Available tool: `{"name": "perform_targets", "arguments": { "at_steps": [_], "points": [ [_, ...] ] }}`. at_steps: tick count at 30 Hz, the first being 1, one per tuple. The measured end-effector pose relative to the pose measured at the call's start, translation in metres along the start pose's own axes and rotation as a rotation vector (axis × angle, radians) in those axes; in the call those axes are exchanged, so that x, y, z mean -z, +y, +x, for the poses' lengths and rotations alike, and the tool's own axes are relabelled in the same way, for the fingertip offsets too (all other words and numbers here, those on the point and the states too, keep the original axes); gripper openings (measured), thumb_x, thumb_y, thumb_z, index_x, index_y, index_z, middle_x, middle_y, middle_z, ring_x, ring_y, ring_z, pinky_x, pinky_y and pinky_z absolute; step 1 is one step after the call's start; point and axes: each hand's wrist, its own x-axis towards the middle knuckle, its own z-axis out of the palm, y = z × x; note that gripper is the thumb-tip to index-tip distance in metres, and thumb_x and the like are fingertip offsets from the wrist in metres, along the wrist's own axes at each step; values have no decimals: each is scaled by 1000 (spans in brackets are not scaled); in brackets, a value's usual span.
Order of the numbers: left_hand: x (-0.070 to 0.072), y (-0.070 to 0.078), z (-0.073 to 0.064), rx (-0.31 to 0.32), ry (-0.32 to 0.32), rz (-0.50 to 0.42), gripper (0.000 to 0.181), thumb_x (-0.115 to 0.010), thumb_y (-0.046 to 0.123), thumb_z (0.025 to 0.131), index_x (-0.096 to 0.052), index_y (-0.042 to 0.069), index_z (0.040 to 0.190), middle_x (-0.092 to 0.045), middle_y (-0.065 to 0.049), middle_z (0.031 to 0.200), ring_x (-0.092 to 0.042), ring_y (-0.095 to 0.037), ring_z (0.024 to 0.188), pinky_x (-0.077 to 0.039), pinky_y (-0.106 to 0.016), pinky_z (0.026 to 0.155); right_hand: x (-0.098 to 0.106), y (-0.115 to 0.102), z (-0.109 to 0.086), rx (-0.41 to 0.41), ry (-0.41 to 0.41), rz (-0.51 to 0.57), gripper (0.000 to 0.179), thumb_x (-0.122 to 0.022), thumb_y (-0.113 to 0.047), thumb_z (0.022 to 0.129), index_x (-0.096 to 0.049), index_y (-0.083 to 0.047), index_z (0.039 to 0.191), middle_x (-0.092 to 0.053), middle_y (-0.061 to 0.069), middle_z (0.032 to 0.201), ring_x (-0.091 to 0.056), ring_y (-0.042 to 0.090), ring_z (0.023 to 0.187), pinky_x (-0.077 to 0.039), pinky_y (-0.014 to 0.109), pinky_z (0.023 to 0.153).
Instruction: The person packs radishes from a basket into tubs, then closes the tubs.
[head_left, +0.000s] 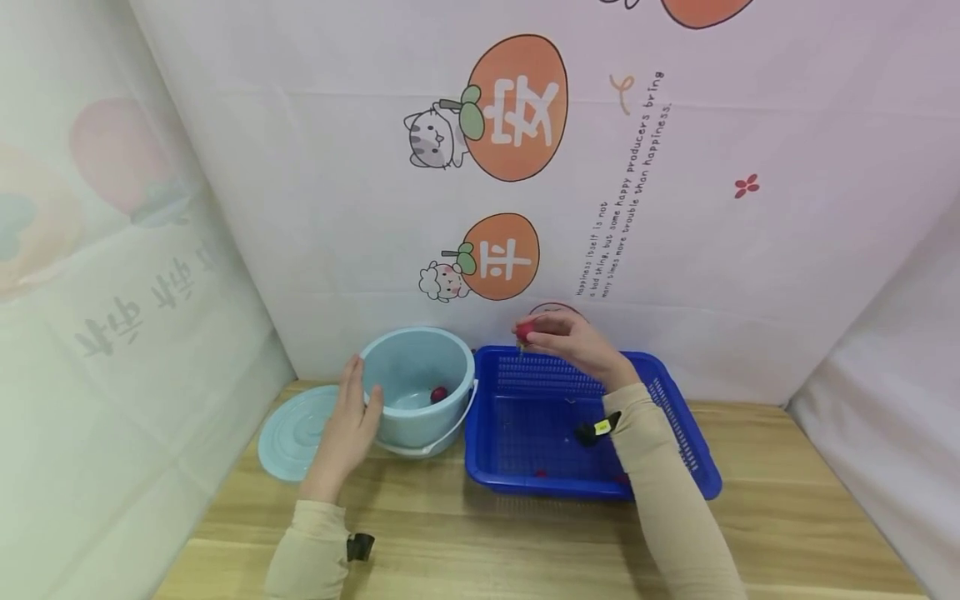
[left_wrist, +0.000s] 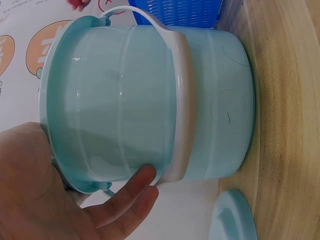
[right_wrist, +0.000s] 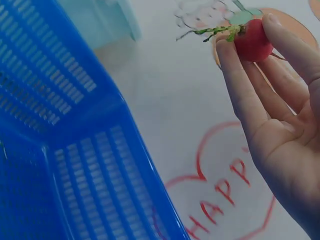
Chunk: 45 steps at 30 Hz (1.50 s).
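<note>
In the head view my right hand [head_left: 573, 342] is raised over the back of the blue basket [head_left: 480, 442]. It pinches a small red radish [right_wrist: 253, 41] between thumb and fingertips, its short green stem pointing left in the right wrist view. My left hand [head_left: 352, 425], fingers fairly straight, rests against the left side of the light blue bucket [left_wrist: 120, 100], near the rim. Inside the bucket lies another red radish [head_left: 438, 394]. The bucket's white handle [left_wrist: 185, 105] hangs down at its front.
A round light blue lid [head_left: 296, 433] lies on the wooden table [head_left: 480, 550], left of the bucket. Small red pieces [head_left: 541, 473] show near the basket's front wall. A printed white cloth [head_left: 337, 208] hangs directly behind bucket and basket.
</note>
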Motion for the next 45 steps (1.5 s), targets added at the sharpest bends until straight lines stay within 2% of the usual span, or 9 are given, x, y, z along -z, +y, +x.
{"name": "perform_targets", "arguments": {
  "at_steps": [3, 8, 12, 17, 22, 29, 40, 42, 45],
  "points": [
    [-1, 0, 0, 5, -3, -2, 71, -31, 42, 116, -6, 3, 170, -1, -14, 177, -32, -50, 151, -31, -71, 117, -17, -1, 11, -14, -24, -15, 38, -70, -12, 103, -65, 4, 137, -54, 41, 142, -69, 33, 119, -49, 59, 108],
    [-1, 0, -1, 17, -3, -8, 71, -30, 44, 116, -6, 4, 170, 0, -13, 178, -27, -48, 154, -29, -70, 118, -50, 5, 32, -16, -78, -18, 35, -71, -13, 103, -68, 0, 136, -61, 34, 138, -70, 32, 118, -49, 59, 108],
    [0, 1, -1, 15, -2, -4, 71, -30, 43, 116, -6, 4, 170, -1, -13, 178, -29, -49, 153, -30, -71, 118, -78, 10, 46, -6, -116, -47, 31, -71, -14, 102, -71, -5, 133, -70, 23, 130, -70, 32, 117, -55, 51, 105],
    [-5, 2, 3, 8, 5, 5, 71, -31, 45, 116, -8, 4, 170, -3, -13, 177, -28, -47, 154, -31, -72, 117, -101, 14, 56, -7, -136, -113, 31, -73, -18, 102, -73, -11, 132, -74, 10, 127, -69, 28, 120, -54, 42, 106],
    [-5, 5, 6, -3, 2, -2, 72, -30, 45, 116, -8, 3, 170, -2, -13, 178, -28, -46, 154, -30, -69, 118, -106, 14, 60, 1, -100, -135, 34, -75, -22, 101, -73, -13, 134, -74, 6, 129, -67, 25, 122, -53, 41, 108],
    [-1, 7, 9, -6, 1, 13, 72, -28, 47, 116, -6, 5, 170, -1, -12, 178, -36, -49, 149, -34, -71, 116, -109, 11, 62, 23, -96, -132, 33, -75, -17, 100, -73, -10, 132, -74, 8, 126, -69, 26, 119, -55, 41, 105],
    [1, 3, 4, 6, 0, 27, 72, -29, 45, 116, -7, 3, 170, -2, -12, 178, -30, -48, 153, -31, -74, 115, -118, 10, 64, 30, -118, -204, 31, -75, -15, 100, -73, -9, 131, -75, 7, 124, -71, 26, 115, -57, 40, 102],
    [0, 2, 4, 8, 4, 25, 71, -30, 45, 116, -7, 3, 170, -2, -12, 178, -29, -47, 153, -31, -73, 116, -118, 11, 64, 35, -138, -224, 33, -75, -15, 101, -72, -8, 133, -74, 10, 126, -70, 27, 117, -56, 42, 104],
    [0, 1, 2, 13, 4, 27, 71, -30, 44, 116, -7, 3, 170, -2, -13, 178, -28, -47, 154, -30, -73, 116, -119, 11, 64, 25, -173, -254, 45, -75, -17, 100, -65, -5, 142, -67, 16, 139, -64, 27, 129, -51, 46, 111]
  ]
}}
